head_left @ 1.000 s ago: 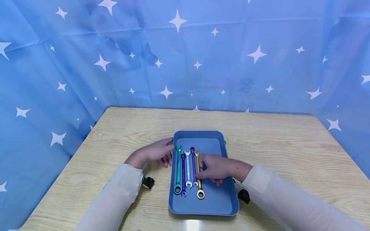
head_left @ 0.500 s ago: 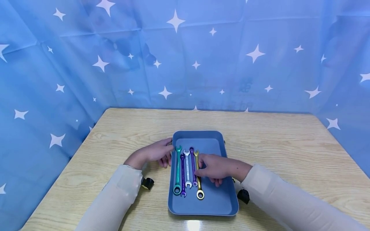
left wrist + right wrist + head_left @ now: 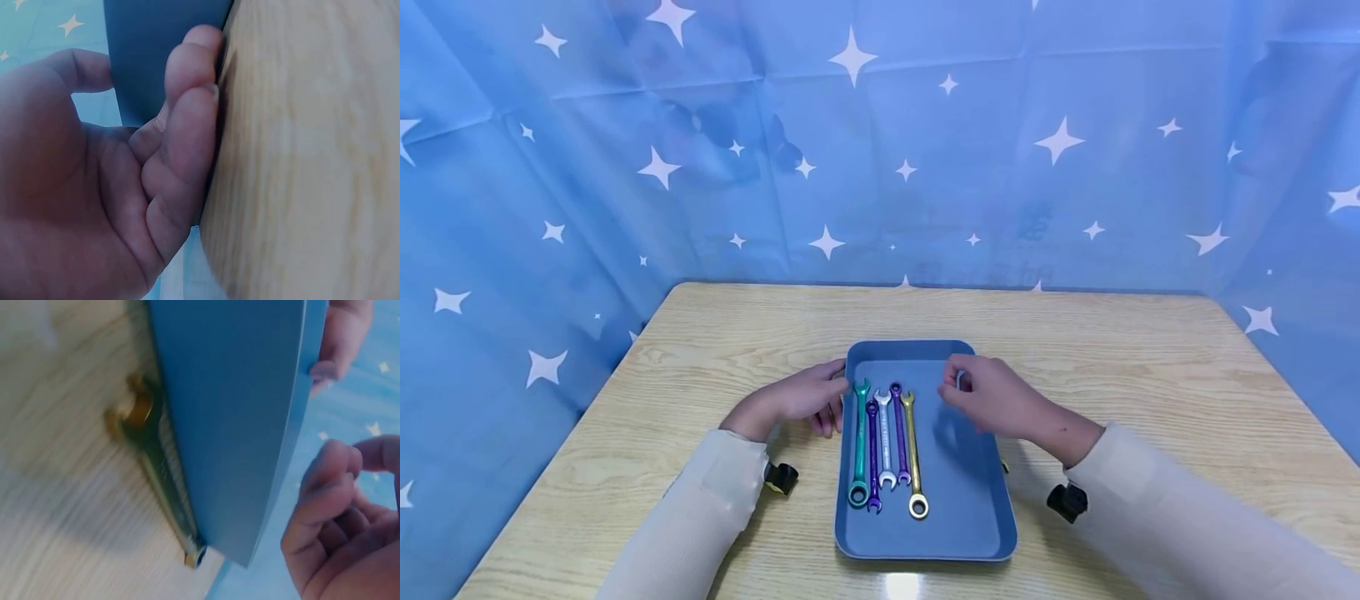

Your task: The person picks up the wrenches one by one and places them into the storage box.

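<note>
In the head view a blue tray (image 3: 966,533) holds a row of combination wrenches: a green wrench (image 3: 861,442), a short purple wrench (image 3: 873,454), a silver wrench (image 3: 885,442), a longer purple wrench (image 3: 900,433) and a gold wrench (image 3: 913,450). My left hand (image 3: 805,396) holds the tray's left side, thumb over the rim and bent fingers along the outer wall. My right hand (image 3: 996,396) is over the tray's upper right, fingers curled, thumb tip close to the index fingertip, nothing between them.
Another gold-coloured wrench (image 3: 162,469) lies on the wooden table (image 3: 1112,358) against the tray's right outer wall; just its end shows in the head view. A blue curtain with white stars (image 3: 880,167) hangs behind the table.
My right hand has left the gold wrench in the tray and moved up and to the right. That wrench stays at the row's right end. My left hand keeps its place.
</note>
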`<control>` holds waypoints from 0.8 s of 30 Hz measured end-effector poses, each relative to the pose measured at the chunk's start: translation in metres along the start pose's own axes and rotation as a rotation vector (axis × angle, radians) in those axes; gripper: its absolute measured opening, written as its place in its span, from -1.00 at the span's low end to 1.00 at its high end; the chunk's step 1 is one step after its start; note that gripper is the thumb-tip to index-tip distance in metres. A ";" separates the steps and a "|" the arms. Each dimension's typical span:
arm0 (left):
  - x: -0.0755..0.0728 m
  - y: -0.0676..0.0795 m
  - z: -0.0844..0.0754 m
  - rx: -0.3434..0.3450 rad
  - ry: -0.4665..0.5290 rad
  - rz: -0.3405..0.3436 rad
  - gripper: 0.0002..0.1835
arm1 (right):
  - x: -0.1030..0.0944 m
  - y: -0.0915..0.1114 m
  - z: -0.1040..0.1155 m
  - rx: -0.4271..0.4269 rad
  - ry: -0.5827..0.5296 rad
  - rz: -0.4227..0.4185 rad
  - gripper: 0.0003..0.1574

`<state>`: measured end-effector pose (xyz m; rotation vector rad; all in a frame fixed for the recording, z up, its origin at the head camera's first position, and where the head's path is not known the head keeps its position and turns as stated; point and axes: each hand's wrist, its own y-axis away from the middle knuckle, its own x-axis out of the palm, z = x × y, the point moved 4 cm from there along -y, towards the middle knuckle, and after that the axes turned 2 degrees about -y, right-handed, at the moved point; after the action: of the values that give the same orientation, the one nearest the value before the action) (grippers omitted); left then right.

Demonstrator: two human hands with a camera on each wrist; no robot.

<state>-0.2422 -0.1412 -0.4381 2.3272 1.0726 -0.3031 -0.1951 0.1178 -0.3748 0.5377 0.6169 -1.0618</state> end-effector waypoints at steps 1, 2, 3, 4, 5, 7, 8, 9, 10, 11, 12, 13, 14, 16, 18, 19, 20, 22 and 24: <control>0.000 0.000 0.000 0.000 0.000 -0.001 -0.32 | -0.003 0.001 -0.002 0.002 -0.002 -0.017 -0.84; 0.000 0.000 0.000 0.001 0.000 -0.001 -0.32 | -0.006 0.001 -0.004 0.001 -0.002 -0.034 -0.84; 0.000 0.000 0.001 0.002 -0.001 0.000 -0.32 | -0.010 0.002 -0.006 -0.002 0.004 -0.052 -0.83; 0.000 0.000 0.001 0.002 0.000 0.000 -0.32 | -0.013 0.003 -0.008 -0.004 0.004 -0.068 -0.83; 0.000 0.000 0.000 0.004 0.000 0.001 -0.33 | -0.017 0.004 -0.010 -0.006 0.004 -0.085 -0.82; 0.000 0.000 0.000 0.005 -0.003 0.002 -0.34 | -0.023 0.005 -0.015 0.000 0.008 -0.114 -0.81; 0.000 0.000 0.000 0.005 -0.005 0.001 -0.34 | -0.026 0.005 -0.018 0.003 0.014 -0.127 -0.79; 0.000 0.000 0.001 0.006 -0.008 0.000 -0.35 | -0.029 0.005 -0.020 0.008 0.020 -0.136 -0.79; 0.000 0.000 0.000 0.007 -0.011 -0.002 -0.35 | -0.032 0.006 -0.023 0.012 0.023 -0.144 -0.78; 0.000 0.000 0.001 0.006 -0.014 -0.003 -0.36 | -0.034 0.006 -0.026 0.017 0.028 -0.152 -0.77; 0.000 0.000 0.001 0.008 -0.016 -0.004 -0.37 | -0.036 0.006 -0.029 0.024 0.033 -0.158 -0.77; 0.000 0.000 0.001 0.009 -0.018 -0.006 -0.37 | -0.038 0.006 -0.032 0.027 0.035 -0.161 -0.76; 0.000 0.000 0.001 0.012 -0.021 -0.007 -0.39 | -0.040 0.006 -0.035 0.031 0.041 -0.164 -0.76; -0.001 0.000 0.002 0.017 -0.024 -0.010 -0.43 | -0.042 0.006 -0.041 0.047 0.051 -0.163 -0.76; -0.001 0.000 0.002 0.023 -0.025 -0.012 -0.47 | -0.043 0.005 -0.047 0.066 0.066 -0.155 -0.75; -0.001 0.000 0.002 0.025 -0.027 -0.014 -0.48 | -0.043 0.005 -0.050 0.074 0.073 -0.146 -0.74; -0.001 0.000 0.002 0.026 -0.029 -0.016 -0.50 | -0.043 0.004 -0.052 0.085 0.082 -0.137 -0.74; -0.001 0.000 0.002 0.027 -0.030 -0.017 -0.52 | -0.042 0.003 -0.056 0.097 0.094 -0.116 -0.74; -0.001 0.000 0.002 0.025 -0.029 -0.016 -0.52 | -0.041 0.002 -0.059 0.107 0.103 -0.091 -0.75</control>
<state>-0.2430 -0.1428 -0.4394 2.3298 1.0801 -0.3576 -0.2194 0.1843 -0.3883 0.6658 0.6835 -1.1632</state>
